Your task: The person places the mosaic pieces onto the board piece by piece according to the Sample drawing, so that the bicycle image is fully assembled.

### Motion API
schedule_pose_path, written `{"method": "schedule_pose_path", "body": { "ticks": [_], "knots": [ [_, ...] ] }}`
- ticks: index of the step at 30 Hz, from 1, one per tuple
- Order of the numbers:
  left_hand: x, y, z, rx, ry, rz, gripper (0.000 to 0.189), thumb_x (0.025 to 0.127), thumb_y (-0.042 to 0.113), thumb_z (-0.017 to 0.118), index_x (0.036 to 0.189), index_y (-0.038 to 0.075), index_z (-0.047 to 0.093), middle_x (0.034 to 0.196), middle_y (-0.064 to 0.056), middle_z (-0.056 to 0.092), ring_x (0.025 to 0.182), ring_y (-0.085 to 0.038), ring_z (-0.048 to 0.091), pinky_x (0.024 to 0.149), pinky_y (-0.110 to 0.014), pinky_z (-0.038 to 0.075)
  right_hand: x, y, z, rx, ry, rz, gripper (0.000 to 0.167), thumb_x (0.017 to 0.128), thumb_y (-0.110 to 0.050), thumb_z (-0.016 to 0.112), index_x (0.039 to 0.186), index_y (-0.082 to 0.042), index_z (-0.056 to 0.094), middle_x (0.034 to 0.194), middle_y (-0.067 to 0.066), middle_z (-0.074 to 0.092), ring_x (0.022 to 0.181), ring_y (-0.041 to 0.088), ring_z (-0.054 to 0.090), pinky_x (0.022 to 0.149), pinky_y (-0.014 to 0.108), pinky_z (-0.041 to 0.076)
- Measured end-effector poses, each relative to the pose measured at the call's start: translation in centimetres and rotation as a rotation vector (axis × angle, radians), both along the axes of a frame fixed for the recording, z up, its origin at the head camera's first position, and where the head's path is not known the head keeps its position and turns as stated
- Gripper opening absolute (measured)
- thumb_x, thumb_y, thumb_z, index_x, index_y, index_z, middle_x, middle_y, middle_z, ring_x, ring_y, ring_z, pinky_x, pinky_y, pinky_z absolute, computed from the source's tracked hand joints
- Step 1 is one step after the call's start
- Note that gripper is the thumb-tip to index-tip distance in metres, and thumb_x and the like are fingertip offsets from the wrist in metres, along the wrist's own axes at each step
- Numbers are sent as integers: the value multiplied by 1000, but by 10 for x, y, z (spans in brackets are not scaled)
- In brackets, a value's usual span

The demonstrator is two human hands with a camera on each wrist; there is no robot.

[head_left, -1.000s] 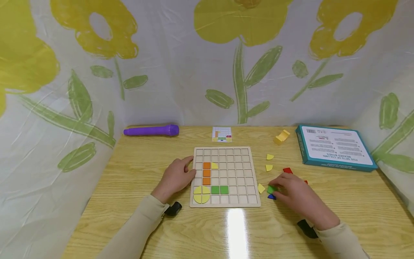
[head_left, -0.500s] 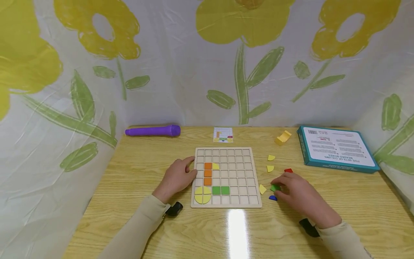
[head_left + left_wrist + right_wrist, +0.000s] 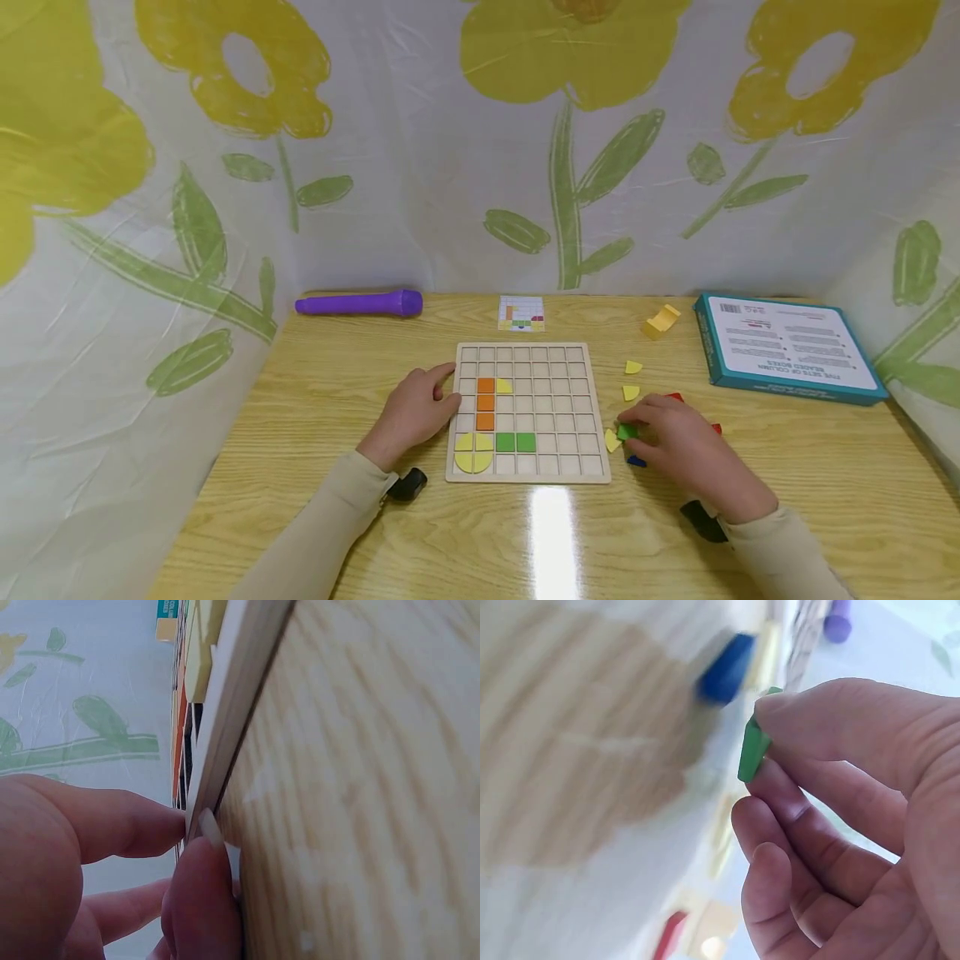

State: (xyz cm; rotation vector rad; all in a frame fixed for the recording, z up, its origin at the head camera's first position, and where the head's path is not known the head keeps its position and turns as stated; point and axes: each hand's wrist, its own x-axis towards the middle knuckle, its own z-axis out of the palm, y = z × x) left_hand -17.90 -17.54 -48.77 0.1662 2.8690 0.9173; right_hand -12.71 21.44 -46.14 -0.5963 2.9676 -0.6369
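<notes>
A square wooden grid board (image 3: 561,417) lies on the table, with orange square tiles (image 3: 486,402), green square tiles (image 3: 516,442) and yellow quarter-circle tiles (image 3: 474,452) in some cells. My left hand (image 3: 411,414) touches its left edge, thumb and index finger apart; the left wrist view shows the fingertips against the rim (image 3: 232,697). Just right of the board, my right hand (image 3: 686,450) pinches a green tile (image 3: 754,746) between thumb and fingers, slightly above the table. Beneath that hand is a blue tile (image 3: 637,461), partly covered.
Loose yellow quarter-circles (image 3: 632,392) and red tiles (image 3: 717,429) lie right of the board. A pattern card (image 3: 522,314) sits behind it. Farther back are a purple microphone (image 3: 360,303), a yellow holder-like piece (image 3: 661,322) and a teal box (image 3: 791,347).
My right hand has lifted the green tile a little and shifted left toward the board. The left hand stays at the board's edge. The head view has shifted slightly.
</notes>
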Motion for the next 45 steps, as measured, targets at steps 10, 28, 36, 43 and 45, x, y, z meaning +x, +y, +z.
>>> {"method": "schedule_pose_path", "body": {
  "ticks": [10, 28, 36, 43, 45],
  "knots": [
    [-1, 1, 1, 8, 3, -5, 59, 101, 25, 67, 157, 12, 58, 89, -3, 54, 82, -19, 48, 73, -34, 37, -5, -52, 7, -16, -9, 80, 26, 91, -15, 87, 116, -11, 82, 115, 0, 73, 104, 18, 67, 95, 42, 60],
    [-1, 3, 2, 14, -8, -3, 60, 100, 27, 70, 157, 12, 58, 87, -3, 54, 79, -19, 47, 71, -33, 37, -4, -90, -5, -16, 79, 225, 21, 89, -11, 88, 109, -12, 84, 103, -2, 70, 94, 10, 61, 85, 30, 59],
    [-1, 2, 1, 17, -10, 3, 61, 100, 27, 69, 157, 10, 57, 88, -3, 54, 79, -19, 47, 70, -33, 36, -5, -91, -9, -7, 101, 248, 20, 89, -10, 86, 109, -12, 84, 103, -2, 70, 97, 12, 64, 87, 33, 60],
    [0, 1, 1, 17, -21, 12, 62, 100, 28, 70, 158, 12, 57, 88, -3, 54, 80, -19, 47, 72, -34, 37, -6, -93, -9, -3, 98, 254, 20, 89, -9, 87, 109, -11, 84, 102, -2, 70, 97, 12, 64, 87, 33, 60],
    [0, 1, 2, 21, -18, 11, 61, 100, 27, 69, 158, 11, 57, 88, -4, 54, 80, -20, 47, 71, -34, 37, -6, -93, -9, 0, 96, 254, 20, 89, -9, 87, 109, -11, 85, 102, -2, 69, 97, 12, 64, 87, 32, 59]
  ]
}}
